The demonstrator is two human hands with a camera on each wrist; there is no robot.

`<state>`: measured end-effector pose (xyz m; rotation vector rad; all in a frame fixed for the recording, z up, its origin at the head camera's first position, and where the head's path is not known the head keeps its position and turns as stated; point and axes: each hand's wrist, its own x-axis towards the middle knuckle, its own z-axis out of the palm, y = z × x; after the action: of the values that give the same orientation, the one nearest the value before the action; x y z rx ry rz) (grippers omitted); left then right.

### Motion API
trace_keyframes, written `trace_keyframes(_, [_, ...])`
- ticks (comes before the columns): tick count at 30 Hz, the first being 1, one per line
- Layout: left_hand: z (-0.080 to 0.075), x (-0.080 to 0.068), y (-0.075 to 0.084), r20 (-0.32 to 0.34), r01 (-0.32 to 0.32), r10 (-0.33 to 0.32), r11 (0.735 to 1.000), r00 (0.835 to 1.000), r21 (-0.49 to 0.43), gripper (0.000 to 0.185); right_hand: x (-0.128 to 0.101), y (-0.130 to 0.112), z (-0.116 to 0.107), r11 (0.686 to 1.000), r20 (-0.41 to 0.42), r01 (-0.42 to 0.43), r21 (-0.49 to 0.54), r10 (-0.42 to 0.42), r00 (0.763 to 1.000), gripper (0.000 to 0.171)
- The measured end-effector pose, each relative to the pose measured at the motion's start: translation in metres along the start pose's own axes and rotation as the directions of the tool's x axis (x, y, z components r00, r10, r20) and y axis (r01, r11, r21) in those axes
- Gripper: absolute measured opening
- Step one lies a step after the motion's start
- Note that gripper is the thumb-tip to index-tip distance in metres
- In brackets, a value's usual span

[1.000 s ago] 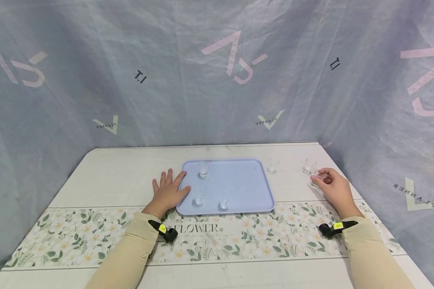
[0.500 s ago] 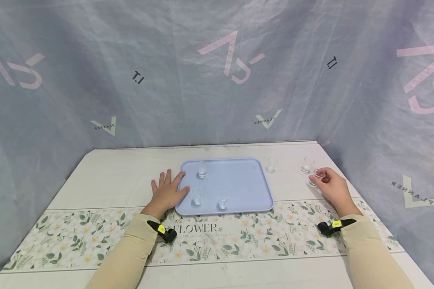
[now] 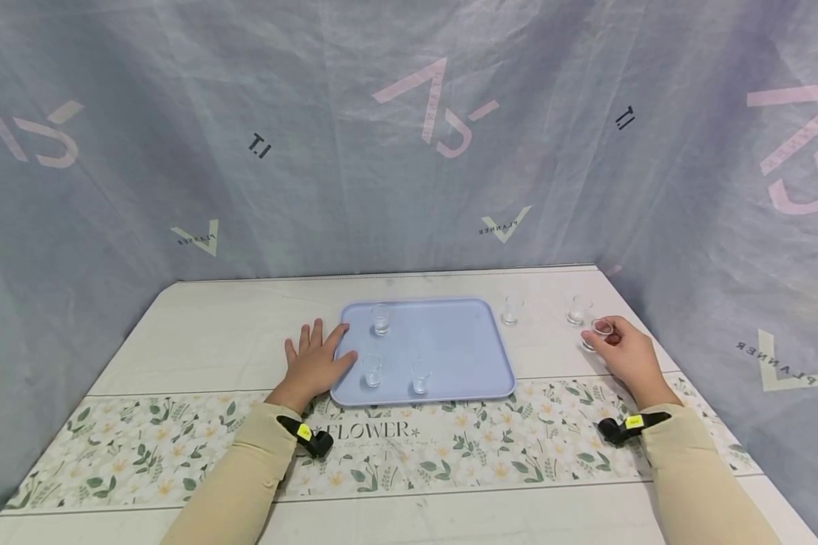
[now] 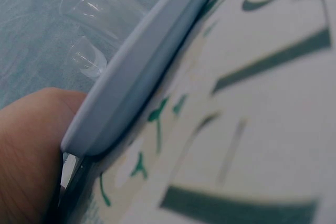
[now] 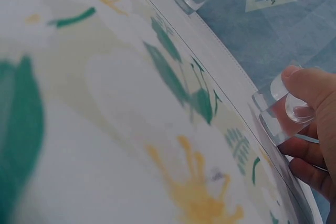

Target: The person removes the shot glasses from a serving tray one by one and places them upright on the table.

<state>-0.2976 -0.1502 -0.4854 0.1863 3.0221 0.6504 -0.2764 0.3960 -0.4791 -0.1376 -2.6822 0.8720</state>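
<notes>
Head view: the right hand (image 3: 623,354) pinches a small clear glass (image 3: 598,333) at the worktop's (image 3: 211,325) 3 o'clock edge. It looks light, hard, slick and breakable, best taken round its wall. Two more glasses (image 3: 578,310) stand on the worktop near it. The left hand (image 3: 316,359) lies spread flat against the blue tray (image 3: 450,344), at its 9 o'clock side; the tray holds three glasses, apparently empty.

Left wrist view: tray rim (image 4: 142,72) beside the hand.

Right wrist view: fingers (image 5: 307,85) curl round the glass (image 5: 283,106), contents not discernible.
</notes>
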Motion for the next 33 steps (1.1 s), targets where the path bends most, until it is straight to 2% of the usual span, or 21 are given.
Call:
trace_keyframes(23, [-0.0015, 0.0014, -0.001, 0.018, 0.002, -0.003, 1.0, 1.0, 0.013, 0.072, 0.0017, -0.0004, 0.0006, 1.0, -0.007, 0.006, -0.01, -0.006, 1.0, 0.05])
trace_keyframes(33, [-0.0018, 0.0004, 0.0006, 0.02, -0.001, 0.0, 1.0, 1.0, 0.016, 0.072, 0.0036, -0.002, -0.0018, 1.0, 0.053, 0.005, 0.001, -0.005, 0.999, 0.064])
